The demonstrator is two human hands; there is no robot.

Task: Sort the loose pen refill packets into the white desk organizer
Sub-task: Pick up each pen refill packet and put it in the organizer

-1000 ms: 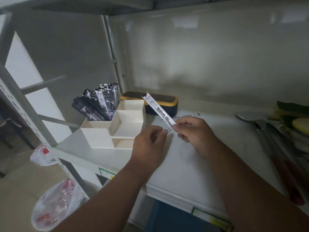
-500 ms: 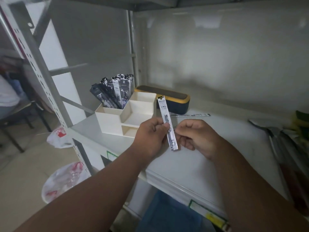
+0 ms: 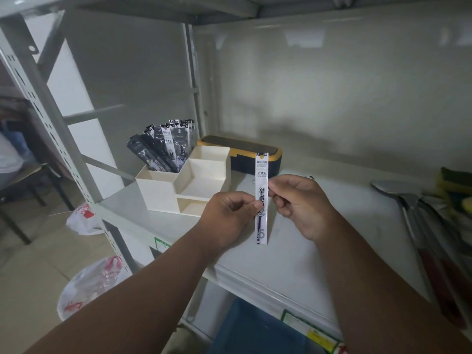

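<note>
A long white pen refill packet (image 3: 261, 175) stands upright in the air above the shelf. My left hand (image 3: 229, 215) pinches its middle from the left and my right hand (image 3: 298, 200) pinches it from the right. The white desk organizer (image 3: 184, 185) sits on the shelf to the left of my hands. Several dark refill packets (image 3: 166, 146) stand in its tall back-left compartment. Its other compartments look empty. One more loose packet (image 3: 310, 177) peeks out on the shelf behind my right hand, mostly hidden.
A dark box with a yellow rim (image 3: 242, 154) lies behind the organizer against the back wall. Metal ladles (image 3: 398, 192) and sponges (image 3: 457, 185) crowd the right end of the white shelf (image 3: 293, 256). Plastic bags (image 3: 84, 284) sit on the floor at left.
The packet has turned from tilted to upright and moved slightly right. My right hand, which was beside it, now pinches it together with my left hand.
</note>
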